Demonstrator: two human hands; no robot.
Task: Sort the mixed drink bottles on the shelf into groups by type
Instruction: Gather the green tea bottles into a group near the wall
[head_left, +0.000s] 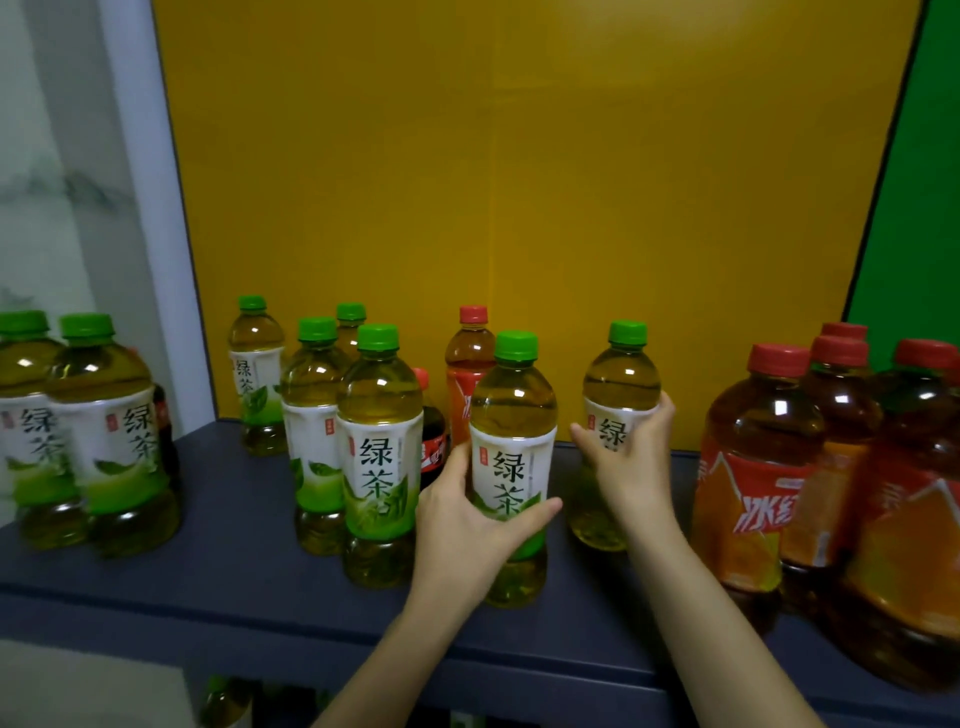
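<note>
Green teas (379, 415) count eight on the shelf (234, 519): two far left, four left of centre, one in each hand. The left hand (462, 525) grips the near bottle (511, 415); the right hand (628, 457) grips the rear bottle (621, 379). One iced tea (470, 358) stands at the back, and at least four more (758, 457) crowd the right end. Two colas (432, 441) hide behind. Bare shelf lies between the left pair and the cluster.

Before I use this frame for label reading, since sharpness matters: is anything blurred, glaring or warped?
Head view: wide-angle distortion leans the white post and bulges the red-capped bottles at right. Head view: the right hand and its rear green-tea bottle look slightly soft. Head view: small highlights dot bottle shoulders; the front green-tea bottle in the left hand reads sharp.
</note>
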